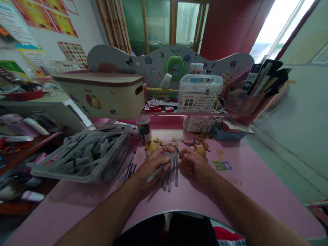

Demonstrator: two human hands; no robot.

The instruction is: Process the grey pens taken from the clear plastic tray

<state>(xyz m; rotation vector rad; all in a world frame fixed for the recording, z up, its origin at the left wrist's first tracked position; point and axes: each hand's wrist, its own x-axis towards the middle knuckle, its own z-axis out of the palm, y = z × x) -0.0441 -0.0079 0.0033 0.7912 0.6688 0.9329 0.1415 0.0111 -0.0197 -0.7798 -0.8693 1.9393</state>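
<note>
My left hand (159, 163) is closed around several translucent, slim pens (169, 177) with dark tips. They fan out below its fingers, and one slants down to the left across the palm. Close by on the other side, my right hand (192, 164) has its fingers curled in a pinch near the pens' upper ends. What lies between those fingertips, if anything, is hidden. Both hands are over the pink desk (246, 194). More thin pens (130, 171), some dark, lie on the desk left of my left hand.
At the left stands a clear plastic bin (84, 176) heaped with translucent tube-like pieces. A lidded cup (144, 128) is behind my left hand. A shelf holds a cream storage box (107, 99), a clear carry case (200, 94) and a pink holder (243, 102).
</note>
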